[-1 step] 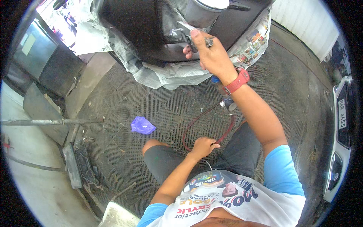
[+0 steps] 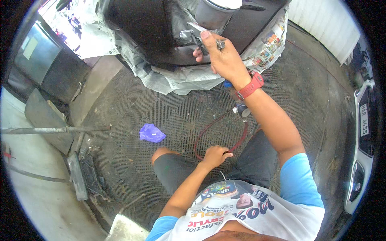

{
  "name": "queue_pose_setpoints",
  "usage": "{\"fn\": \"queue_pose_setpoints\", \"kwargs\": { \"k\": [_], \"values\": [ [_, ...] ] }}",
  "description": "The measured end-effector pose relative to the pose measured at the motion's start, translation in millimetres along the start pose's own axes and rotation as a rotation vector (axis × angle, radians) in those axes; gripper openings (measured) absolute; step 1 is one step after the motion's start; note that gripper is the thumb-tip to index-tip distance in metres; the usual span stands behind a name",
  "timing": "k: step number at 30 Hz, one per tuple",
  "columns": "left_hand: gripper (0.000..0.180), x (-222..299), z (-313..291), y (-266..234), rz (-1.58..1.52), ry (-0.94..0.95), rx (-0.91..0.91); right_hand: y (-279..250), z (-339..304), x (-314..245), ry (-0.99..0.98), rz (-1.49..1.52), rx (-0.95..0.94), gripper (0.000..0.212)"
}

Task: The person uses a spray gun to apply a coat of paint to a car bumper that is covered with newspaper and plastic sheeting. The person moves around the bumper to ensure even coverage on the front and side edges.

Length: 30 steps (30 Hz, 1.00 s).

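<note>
My right hand (image 2: 229, 58) is wrapped round a spray gun (image 2: 200, 43), held over a dark panel (image 2: 138, 36). A grey paint cup (image 2: 212, 17) with a pale lid sits on top of the gun. The gun's metal nozzle points left, and my fingers partly hide its body. Low between my knees, my left hand (image 2: 215, 156) is closed round a dark red air hose (image 2: 243, 138). That hose hangs in a loop and leads up to a fitting (image 2: 242, 110) below my right wrist.
Newspaper masking (image 2: 183, 82) surrounds the panel. A purple plastic bag (image 2: 152, 133) lies on the grated floor (image 2: 116, 116). Metal pipes (image 2: 56, 130) and scrap parts (image 2: 90, 170) stand at the left. A white car (image 2: 359, 160) is at the far right.
My right hand and the spray gun have shifted very slightly to the left. My left hand keeps its place on the hose.
</note>
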State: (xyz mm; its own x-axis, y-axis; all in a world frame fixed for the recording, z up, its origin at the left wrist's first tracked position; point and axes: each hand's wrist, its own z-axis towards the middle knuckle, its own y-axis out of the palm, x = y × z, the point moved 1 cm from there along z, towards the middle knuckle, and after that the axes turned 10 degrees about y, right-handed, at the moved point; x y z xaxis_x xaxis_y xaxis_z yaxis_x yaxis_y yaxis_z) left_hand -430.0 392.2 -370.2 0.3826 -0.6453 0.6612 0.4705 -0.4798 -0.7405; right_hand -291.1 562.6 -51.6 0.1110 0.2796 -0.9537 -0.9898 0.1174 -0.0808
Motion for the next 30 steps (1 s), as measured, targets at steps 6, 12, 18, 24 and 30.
{"fn": "queue_pose_setpoints", "kwargs": {
  "k": [6, 12, 18, 24, 30],
  "values": [
    [0.046, -10.3, -15.5, -38.8, -0.085, -0.157, 0.055, -5.8, 13.1, -25.0, -0.152, -0.009, 0.082, 0.062],
    [0.046, -28.6, -49.5, -103.4, 0.006, -0.311, 0.289, -13.6, 25.9, -56.5, -0.285, 0.042, 0.209, 0.060],
    [0.042, -76.6, -103.5, -115.7, 0.496, -0.391, 0.389, -3.1, 26.3, -47.8, -0.286, -0.009, 0.138, 0.061],
    [0.047, -75.4, -100.8, -114.2, 0.444, -0.472, 0.368, 6.2, 16.0, 8.3, -0.139, -0.126, 0.047, 0.058],
    [0.046, -82.1, -106.6, -110.2, 0.524, -0.447, 0.365, 12.9, 1.1, 14.6, -0.053, -0.111, 0.063, 0.057]
  ]
}}
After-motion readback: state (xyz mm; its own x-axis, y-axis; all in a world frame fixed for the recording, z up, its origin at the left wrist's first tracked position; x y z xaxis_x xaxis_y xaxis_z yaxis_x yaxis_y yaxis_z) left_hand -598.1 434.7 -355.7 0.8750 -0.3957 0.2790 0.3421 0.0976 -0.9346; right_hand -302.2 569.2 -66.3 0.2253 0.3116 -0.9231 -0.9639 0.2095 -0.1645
